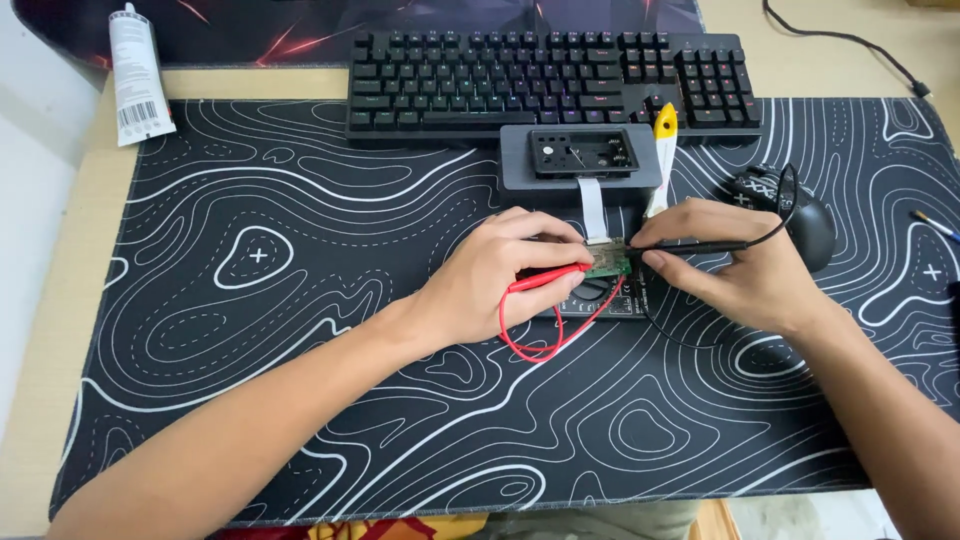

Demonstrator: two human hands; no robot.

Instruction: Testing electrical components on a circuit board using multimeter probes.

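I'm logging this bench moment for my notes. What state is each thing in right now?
Left hand: gripping the red probe, tip on the green circuit board.
Right hand: gripping the black probe, tip on the same board.
Grey device: lying flat, white ribbon cable leading to the board.
Keyboard: backlit.
White tube: lying down, capped.
Mouse: untouched.
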